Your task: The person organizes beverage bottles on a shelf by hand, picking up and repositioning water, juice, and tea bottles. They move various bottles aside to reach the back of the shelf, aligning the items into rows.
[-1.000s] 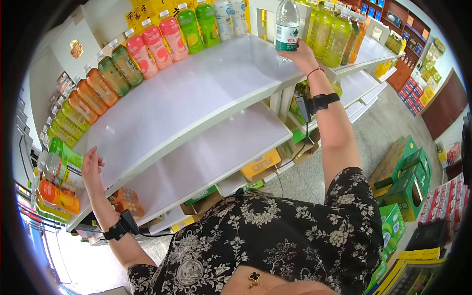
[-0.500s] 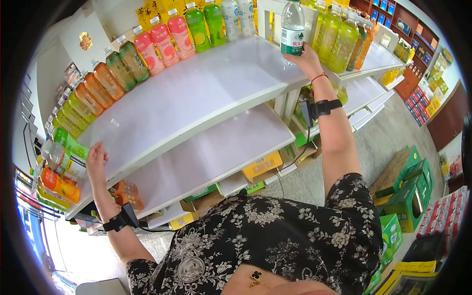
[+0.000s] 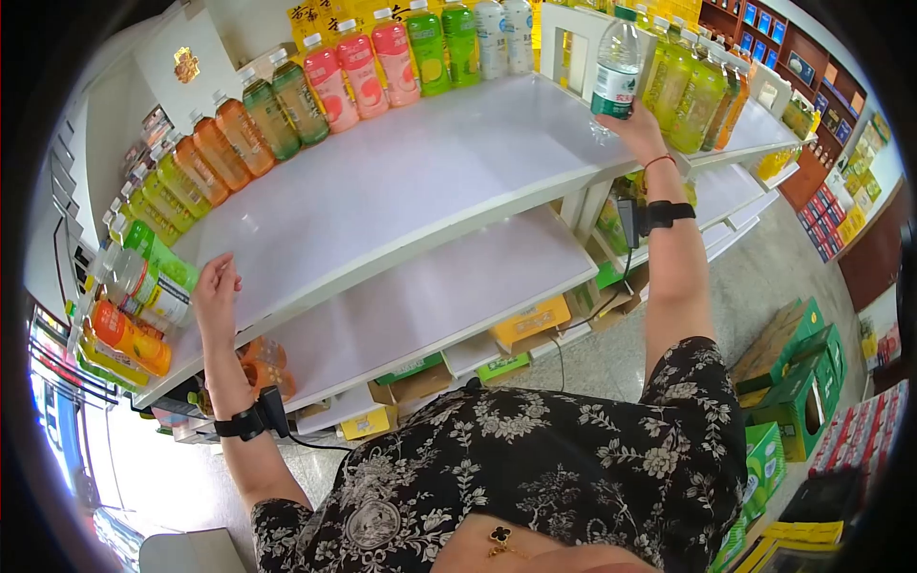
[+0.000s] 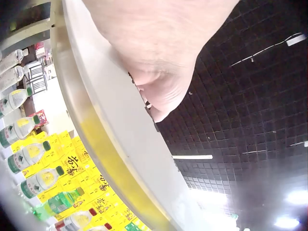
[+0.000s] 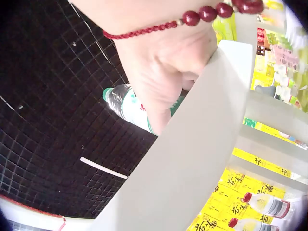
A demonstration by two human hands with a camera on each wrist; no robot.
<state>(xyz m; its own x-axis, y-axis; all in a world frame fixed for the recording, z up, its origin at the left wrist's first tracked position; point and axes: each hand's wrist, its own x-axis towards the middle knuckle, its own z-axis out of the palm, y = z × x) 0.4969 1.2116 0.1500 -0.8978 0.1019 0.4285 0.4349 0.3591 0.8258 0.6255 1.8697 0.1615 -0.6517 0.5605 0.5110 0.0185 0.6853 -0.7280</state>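
- White shelf (image 3: 382, 181): spans the scene from left to right.
- Drink bottles (image 3: 361, 74): line its far edge and left end.
- Water bottle (image 3: 617, 67): upright at the right end; whether its base touches the shelf, I cannot tell.
- Right hand (image 3: 632, 134): fingers grasping that bottle's lower part.
- Left hand (image 3: 218, 294): near left edge, fingers loosely bent, holding nothing.

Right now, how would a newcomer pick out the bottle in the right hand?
In the head view, follow the big white shelf to its right end. There the right hand holds an upright bottle. Clear contents, a dark green cap and a white-and-green label set it apart from the yellow-green drinks just to its right.
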